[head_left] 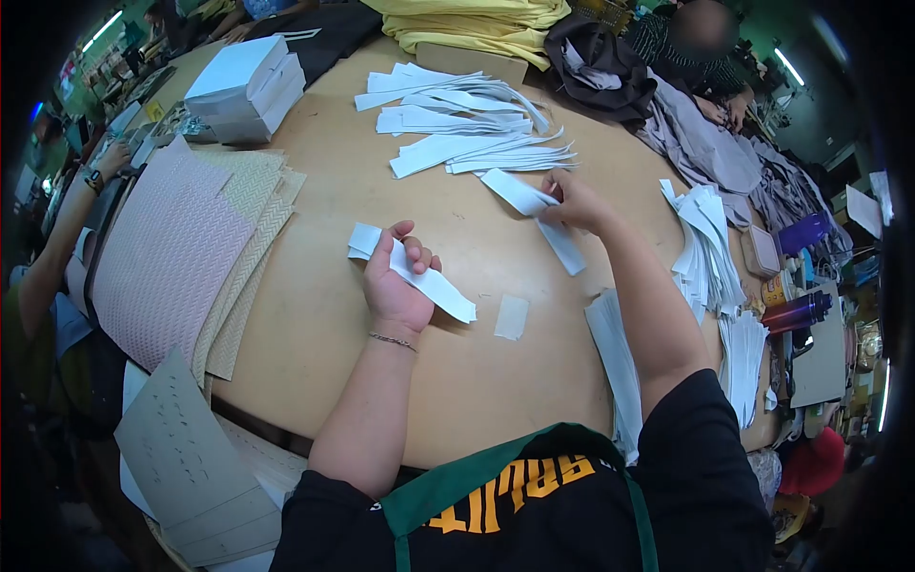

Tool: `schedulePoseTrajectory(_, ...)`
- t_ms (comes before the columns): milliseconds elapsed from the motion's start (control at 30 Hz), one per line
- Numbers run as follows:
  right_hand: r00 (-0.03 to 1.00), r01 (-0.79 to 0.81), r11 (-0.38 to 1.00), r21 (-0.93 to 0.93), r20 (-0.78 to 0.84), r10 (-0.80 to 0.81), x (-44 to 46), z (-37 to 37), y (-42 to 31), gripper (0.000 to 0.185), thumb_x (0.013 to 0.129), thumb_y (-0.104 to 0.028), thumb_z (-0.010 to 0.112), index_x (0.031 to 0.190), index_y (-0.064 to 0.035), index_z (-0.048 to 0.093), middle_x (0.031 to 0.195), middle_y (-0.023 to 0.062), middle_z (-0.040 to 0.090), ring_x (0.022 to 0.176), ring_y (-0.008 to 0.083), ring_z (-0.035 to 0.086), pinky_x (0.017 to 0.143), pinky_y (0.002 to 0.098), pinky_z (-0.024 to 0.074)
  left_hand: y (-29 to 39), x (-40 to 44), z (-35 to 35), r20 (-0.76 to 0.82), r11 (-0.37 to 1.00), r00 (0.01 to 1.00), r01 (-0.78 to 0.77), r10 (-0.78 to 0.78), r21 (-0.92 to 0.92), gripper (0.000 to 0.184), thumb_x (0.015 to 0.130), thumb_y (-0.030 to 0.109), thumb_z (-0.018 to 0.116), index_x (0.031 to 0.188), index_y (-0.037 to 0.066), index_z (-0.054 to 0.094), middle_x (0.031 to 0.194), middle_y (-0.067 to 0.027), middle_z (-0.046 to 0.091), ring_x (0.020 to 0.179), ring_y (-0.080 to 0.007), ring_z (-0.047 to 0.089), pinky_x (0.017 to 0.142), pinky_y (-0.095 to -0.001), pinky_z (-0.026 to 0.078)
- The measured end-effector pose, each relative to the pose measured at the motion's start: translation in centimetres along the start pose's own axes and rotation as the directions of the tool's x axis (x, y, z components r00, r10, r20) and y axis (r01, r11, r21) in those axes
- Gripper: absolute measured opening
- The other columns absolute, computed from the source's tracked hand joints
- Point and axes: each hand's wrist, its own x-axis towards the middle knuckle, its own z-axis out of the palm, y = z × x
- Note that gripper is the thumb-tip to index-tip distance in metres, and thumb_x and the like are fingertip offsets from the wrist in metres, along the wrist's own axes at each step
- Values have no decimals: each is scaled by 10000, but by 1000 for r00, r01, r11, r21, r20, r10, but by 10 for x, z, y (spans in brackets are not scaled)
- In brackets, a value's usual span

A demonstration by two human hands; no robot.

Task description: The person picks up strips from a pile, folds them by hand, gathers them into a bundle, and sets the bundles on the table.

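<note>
My left hand (400, 281) is closed round a few white strips (448, 297) near the middle of the table, palm up, with both strip ends sticking out. To its right and farther off, my right hand (562, 205) pinches a white strip (515, 194) that bends at the fingers, one part pointing up left and the other hanging down right. Just beyond lie fanned bundles of white strips (448, 119). A small pale patch (512, 317) is on the table between my forearms.
Textured sheets (176, 248) and a white stack (243, 86) are at the left. More strips (615, 362) lie beside my right forearm and at the right edge (705, 248). Yellow cloth (467, 24), grey cloth (696, 143) and a bottle (799, 312) border the table. Other people sit around.
</note>
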Motion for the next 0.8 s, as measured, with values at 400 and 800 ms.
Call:
schedulePoseTrajectory(400, 992, -107, 901, -420, -101, 71, -1, 49, -57, 569, 648, -373, 660, 1046, -1, 495, 952, 183, 552, 895, 308, 540, 786, 377, 428, -2, -2, 0, 14, 1000, 1000, 9, -10, 20, 235, 861, 258, 384, 927, 48, 467, 603, -3, 416, 505, -103, 367, 586, -273, 341)
schedulePoseTrajectory(800, 991, 52, 709, -703, -53, -125, -66, 72, -82, 338, 781, -89, 420, 1097, 27, 398, 901, 214, 554, 822, 306, 561, 699, 370, 461, 1, -6, 1, -18, 1000, 1000, 15, -15, 10, 238, 870, 255, 361, 932, 49, 463, 612, -4, 417, 506, -103, 367, 589, -273, 339)
